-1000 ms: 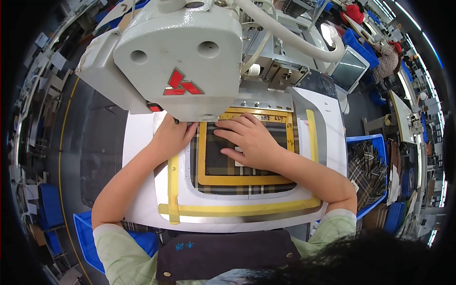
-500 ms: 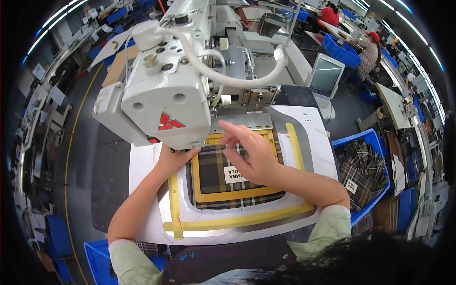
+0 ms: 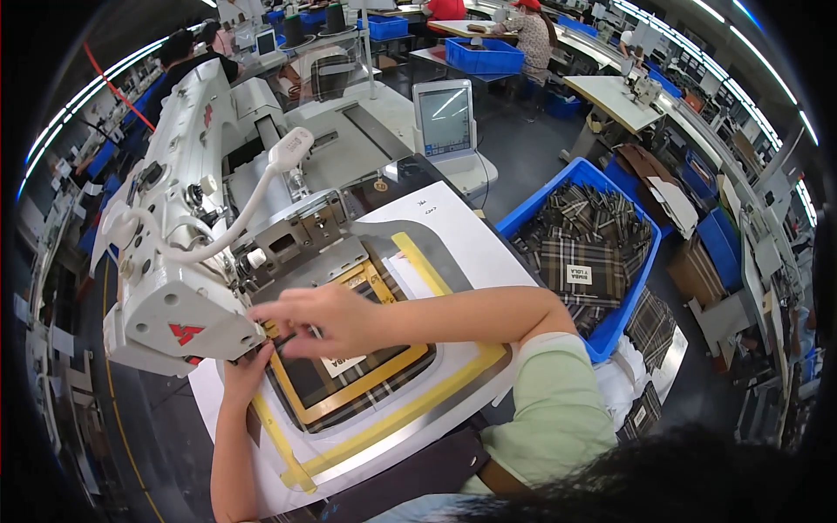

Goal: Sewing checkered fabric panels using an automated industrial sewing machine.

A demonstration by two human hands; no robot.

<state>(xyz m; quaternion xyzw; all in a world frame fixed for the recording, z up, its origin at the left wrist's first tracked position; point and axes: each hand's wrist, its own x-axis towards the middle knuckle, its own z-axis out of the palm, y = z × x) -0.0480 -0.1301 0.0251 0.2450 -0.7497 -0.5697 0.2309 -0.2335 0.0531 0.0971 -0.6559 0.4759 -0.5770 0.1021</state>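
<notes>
A black, brown and white plaid fabric panel (image 3: 324,381) with a white label (image 3: 341,363) lies under a yellow rectangular frame (image 3: 366,382) on the bed of a white sewing machine (image 3: 187,305). My left hand (image 3: 247,373) is at the frame's left corner, close under the machine head; its thumb points right and the other fingers are mostly hidden. Over the panel's far part my right hand (image 3: 331,318) reaches left toward the needle area, with its index finger stretched and the others loosely bent and apart. Nothing shows plainly in it, though it is slightly blurred.
Yellow tape (image 3: 410,403) borders the work plate on a white sheet (image 3: 458,240). To the right, a blue bin (image 3: 641,288) holds a heap of plaid panels. A screen (image 3: 445,118) stands behind the machine bed. Several people work at tables farther back.
The view has swung right, bringing the bin nearer the middle. My right hand has moved left over the frame, toward the needle area. My left hand stays beside the machine head.
</notes>
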